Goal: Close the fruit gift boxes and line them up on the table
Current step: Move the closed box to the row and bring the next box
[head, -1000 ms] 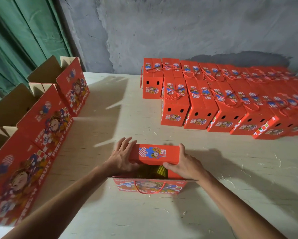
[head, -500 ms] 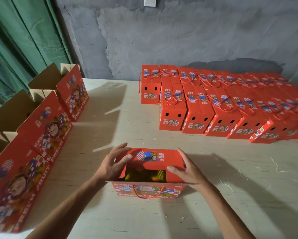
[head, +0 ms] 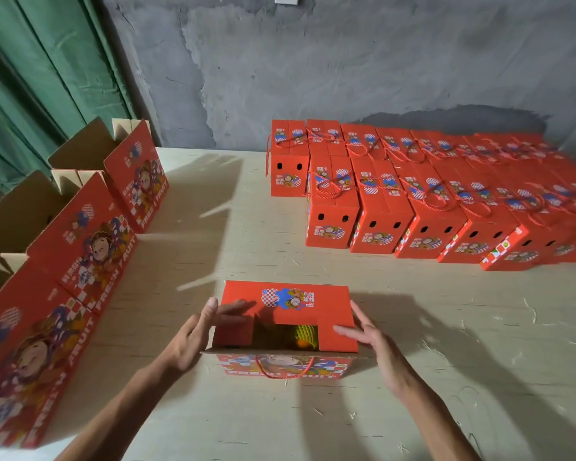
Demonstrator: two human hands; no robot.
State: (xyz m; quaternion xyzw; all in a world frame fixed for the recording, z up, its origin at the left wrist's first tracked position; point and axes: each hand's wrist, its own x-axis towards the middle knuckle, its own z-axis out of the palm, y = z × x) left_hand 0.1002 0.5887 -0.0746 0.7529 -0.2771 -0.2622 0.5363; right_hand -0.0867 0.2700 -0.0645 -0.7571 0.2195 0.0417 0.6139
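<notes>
Pale table [head: 213, 410], grey wall [head: 346, 61]. Gift box [head: 285, 314] between flat, open-fingered left hand [head: 193, 341] and right hand [head: 376, 347].

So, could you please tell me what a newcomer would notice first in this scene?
Probably the block of closed red gift boxes packed in rows at the table's far right. Next, the half-closed box in front, with the left hand and right hand pressing its top flap down over the fruit. Open boxes line the left edge.
</notes>
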